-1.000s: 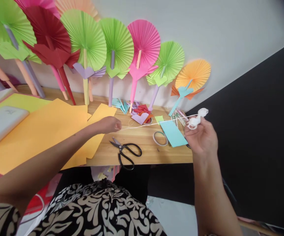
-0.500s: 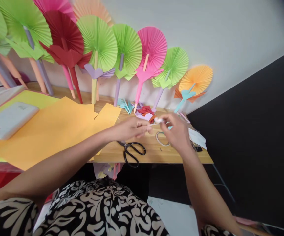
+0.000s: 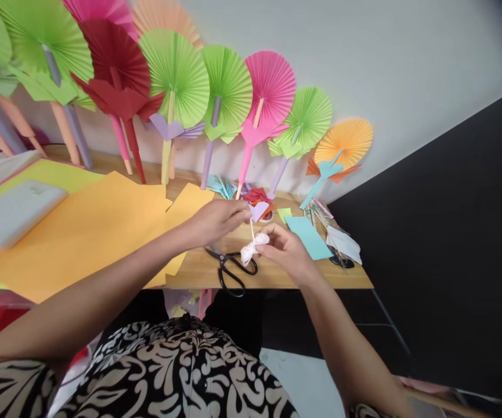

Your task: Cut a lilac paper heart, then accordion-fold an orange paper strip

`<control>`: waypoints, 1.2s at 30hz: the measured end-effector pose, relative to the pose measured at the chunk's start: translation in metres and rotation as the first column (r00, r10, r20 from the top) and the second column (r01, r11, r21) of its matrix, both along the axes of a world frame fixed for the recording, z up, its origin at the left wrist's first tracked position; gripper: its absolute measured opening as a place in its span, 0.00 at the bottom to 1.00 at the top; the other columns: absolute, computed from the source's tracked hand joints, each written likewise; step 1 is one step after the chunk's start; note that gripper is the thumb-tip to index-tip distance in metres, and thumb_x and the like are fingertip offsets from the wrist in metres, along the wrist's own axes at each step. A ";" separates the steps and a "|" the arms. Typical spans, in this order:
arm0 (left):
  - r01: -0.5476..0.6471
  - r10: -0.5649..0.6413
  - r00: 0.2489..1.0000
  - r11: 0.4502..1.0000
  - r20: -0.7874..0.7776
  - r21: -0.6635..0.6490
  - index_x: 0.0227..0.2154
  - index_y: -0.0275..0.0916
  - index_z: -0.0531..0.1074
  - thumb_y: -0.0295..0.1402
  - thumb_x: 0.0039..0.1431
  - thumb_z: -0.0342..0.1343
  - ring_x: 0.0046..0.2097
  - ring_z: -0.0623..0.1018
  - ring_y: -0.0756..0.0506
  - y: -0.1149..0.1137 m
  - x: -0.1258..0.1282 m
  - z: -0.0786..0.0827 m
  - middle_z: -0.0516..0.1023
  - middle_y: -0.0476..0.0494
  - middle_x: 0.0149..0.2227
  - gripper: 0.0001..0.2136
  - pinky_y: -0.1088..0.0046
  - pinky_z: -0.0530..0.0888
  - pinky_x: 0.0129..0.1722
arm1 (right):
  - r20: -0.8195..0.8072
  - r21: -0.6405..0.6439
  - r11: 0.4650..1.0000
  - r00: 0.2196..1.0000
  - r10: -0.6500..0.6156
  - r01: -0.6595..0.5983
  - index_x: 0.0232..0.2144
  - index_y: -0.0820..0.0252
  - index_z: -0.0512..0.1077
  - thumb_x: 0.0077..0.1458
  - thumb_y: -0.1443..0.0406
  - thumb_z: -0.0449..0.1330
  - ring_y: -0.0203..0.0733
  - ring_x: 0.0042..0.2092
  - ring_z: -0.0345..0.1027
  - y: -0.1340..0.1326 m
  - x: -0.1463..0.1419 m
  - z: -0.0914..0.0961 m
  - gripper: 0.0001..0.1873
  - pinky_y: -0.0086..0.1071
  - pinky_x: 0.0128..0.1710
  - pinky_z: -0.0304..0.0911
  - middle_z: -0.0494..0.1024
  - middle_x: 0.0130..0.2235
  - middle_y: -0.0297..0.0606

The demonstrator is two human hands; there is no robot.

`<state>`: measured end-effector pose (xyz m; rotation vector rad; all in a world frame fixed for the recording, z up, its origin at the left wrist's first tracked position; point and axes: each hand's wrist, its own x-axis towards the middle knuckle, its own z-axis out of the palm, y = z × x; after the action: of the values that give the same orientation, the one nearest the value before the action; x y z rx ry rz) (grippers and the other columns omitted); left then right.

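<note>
My right hand [image 3: 286, 249] pinches a small bundle of white string [image 3: 255, 248] above the wooden table. A strand runs from the bundle up to my left hand [image 3: 227, 219], whose thumb and fingertips are closed on it. Below the bundle lie black-handled scissors [image 3: 233, 268], their handles toward the table's front edge and the blades partly hidden. Just behind my left fingertips rests a lilac folded paper heart [image 3: 258, 211]. To the right of my right hand is a flat turquoise paper sheet [image 3: 309, 237].
Pleated paper fans [image 3: 269, 81] on rolled paper handles lean along the wall. Orange paper sheets [image 3: 98, 226] cover the table's left, with a white power bank [image 3: 18, 212] on them. Folded paper pieces [image 3: 257, 195] lie at the back. A dark panel [image 3: 442, 232] bounds the right.
My right hand has moved left and down, and the white string bundle now shows below my left fingertips with a strand stretched between. My left hand has shifted slightly left and up.
</note>
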<state>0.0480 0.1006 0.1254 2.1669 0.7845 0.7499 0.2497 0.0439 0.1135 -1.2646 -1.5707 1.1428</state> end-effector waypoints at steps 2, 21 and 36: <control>-0.024 0.023 0.998 1.000 -0.051 -0.021 0.31 0.37 0.68 0.37 0.69 0.44 0.31 0.70 0.48 -0.001 0.004 -0.010 0.71 0.48 0.28 0.14 0.75 0.62 0.33 | -0.229 -0.033 0.999 0.973 -0.034 0.028 0.31 0.55 0.68 0.48 0.58 0.68 0.35 0.30 0.71 -0.004 -0.004 -0.003 0.13 0.31 0.31 0.70 0.74 0.31 0.29; 0.527 -0.528 0.810 0.846 -0.256 -0.075 0.49 0.41 0.74 0.38 0.68 0.55 0.38 0.78 0.43 -0.044 0.034 -0.036 0.81 0.43 0.37 0.11 0.72 0.65 0.34 | -0.249 0.090 0.794 0.785 -0.567 0.602 0.32 0.51 0.65 0.47 0.56 0.66 0.37 0.37 0.72 0.082 0.083 -0.035 0.15 0.34 0.40 0.72 0.77 0.36 0.33; -0.080 0.064 0.966 0.995 -0.250 -0.054 0.38 0.39 0.79 0.36 0.68 0.50 0.37 0.78 0.46 0.013 -0.033 -0.060 0.82 0.46 0.37 0.12 0.74 0.67 0.37 | 0.809 0.298 0.936 0.569 -0.146 -0.184 0.42 0.57 0.78 0.64 0.62 0.56 0.51 0.47 0.66 0.080 0.020 -0.081 0.11 0.42 0.50 0.59 0.77 0.43 0.45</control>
<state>0.0149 0.1141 0.0653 2.2103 1.0063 0.4862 0.2699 0.1238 0.0321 -1.6307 -2.3377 0.1558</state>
